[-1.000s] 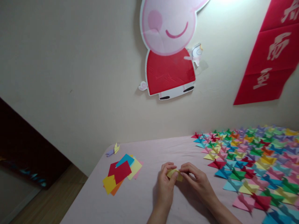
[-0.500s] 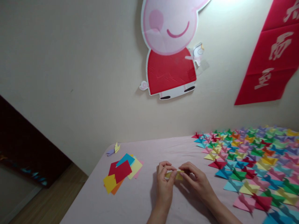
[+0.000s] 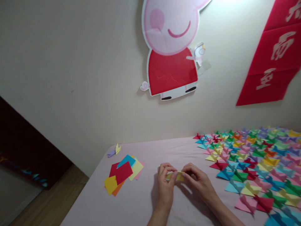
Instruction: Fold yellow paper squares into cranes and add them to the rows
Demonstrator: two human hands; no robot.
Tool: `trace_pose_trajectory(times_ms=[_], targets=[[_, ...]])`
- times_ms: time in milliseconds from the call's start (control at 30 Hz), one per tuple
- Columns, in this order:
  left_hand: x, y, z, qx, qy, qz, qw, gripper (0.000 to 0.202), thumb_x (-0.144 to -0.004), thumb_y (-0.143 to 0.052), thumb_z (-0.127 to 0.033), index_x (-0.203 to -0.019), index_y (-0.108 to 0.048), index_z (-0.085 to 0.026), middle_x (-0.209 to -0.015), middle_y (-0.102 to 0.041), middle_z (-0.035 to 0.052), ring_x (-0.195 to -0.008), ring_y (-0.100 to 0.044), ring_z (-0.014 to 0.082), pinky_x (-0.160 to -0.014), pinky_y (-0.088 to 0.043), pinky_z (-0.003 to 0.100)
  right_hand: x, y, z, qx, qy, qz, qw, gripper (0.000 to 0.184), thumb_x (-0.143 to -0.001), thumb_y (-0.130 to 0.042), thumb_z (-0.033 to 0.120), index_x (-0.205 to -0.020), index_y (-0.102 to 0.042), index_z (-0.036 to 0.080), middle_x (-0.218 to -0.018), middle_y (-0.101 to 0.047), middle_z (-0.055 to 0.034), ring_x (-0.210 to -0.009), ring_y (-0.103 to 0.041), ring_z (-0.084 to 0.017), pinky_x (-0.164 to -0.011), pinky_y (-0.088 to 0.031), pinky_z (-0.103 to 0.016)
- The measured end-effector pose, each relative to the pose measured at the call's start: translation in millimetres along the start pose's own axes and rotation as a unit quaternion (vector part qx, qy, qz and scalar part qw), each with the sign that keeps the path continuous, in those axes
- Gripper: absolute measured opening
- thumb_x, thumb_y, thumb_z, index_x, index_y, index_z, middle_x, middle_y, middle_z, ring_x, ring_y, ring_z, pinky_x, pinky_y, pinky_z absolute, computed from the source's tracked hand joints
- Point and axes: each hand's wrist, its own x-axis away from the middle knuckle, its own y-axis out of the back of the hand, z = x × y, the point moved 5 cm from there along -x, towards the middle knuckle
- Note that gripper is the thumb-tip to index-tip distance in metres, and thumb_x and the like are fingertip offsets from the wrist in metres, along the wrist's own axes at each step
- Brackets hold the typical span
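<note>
A small piece of folded yellow paper [image 3: 176,176] is pinched between both my hands just above the pink table [image 3: 141,201]. My left hand [image 3: 166,185] grips its left end with thumb and fingers closed. At its right end, my right hand [image 3: 198,183] is closed too, fingertips pressed on the paper. To the left lies a loose pile of coloured paper squares [image 3: 122,173], red on top.
Several rows of folded coloured paper cranes [image 3: 254,163] cover the table's right side. Two small folded pieces [image 3: 114,150] sit at the far left corner. A cartoon pig cutout [image 3: 172,50] and red banner [image 3: 272,53] hang on the wall. The table edge drops to wooden floor [image 3: 49,204] at left.
The yellow paper has been flattened lower between my fingers. Both hands shifted slightly, staying together at the same spot on the table.
</note>
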Motion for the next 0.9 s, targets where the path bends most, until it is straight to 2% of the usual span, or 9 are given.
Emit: trace_pose_trajectory(times_ms=[533,767,900], targets=[[-0.5,-0.2,7.2,-0.019,-0.006,0.006,1.0,0.02,-0.086,-0.066,-0.042,-0.079,-0.067,-0.023,-0.095,-0.06,0.0027,-0.098,-0.057,0.0211,-0.089,-0.046,0.031,2.0,-0.6,-7.1,-0.019,-0.013,-0.001,1.0,0.026,-0.085,-0.064,0.044,-0.074,-0.066,0.021,-0.072,-0.063,-0.0017,-0.067,-0.059,-0.017,-0.06,-0.047,-0.025],[-1.6,1.5,10.0,-0.014,0.004,0.005,1.0,0.026,-0.085,-0.066,-0.049,-0.078,-0.067,-0.024,-0.095,-0.059,0.0034,-0.098,-0.057,0.0217,-0.087,-0.049,0.031,4.0,-0.8,-13.9,-0.077,-0.062,-0.004,0.995,0.028,-0.083,-0.067,0.046,-0.075,-0.063,0.019,-0.069,-0.058,0.0008,-0.06,-0.055,-0.015,-0.056,-0.044,-0.025],[-0.8,0.5,9.9,-0.015,0.005,0.008,1.0,0.031,-0.085,-0.066,-0.054,-0.079,-0.069,-0.024,-0.095,-0.059,0.0035,-0.096,-0.057,0.0214,-0.085,-0.053,0.032,2.8,-1.1,-12.3,-0.067,-0.046,0.006,0.997,0.028,-0.084,-0.065,0.045,-0.074,-0.06,0.019,-0.07,-0.055,0.0011,-0.063,-0.053,-0.015,-0.057,-0.043,-0.026]])
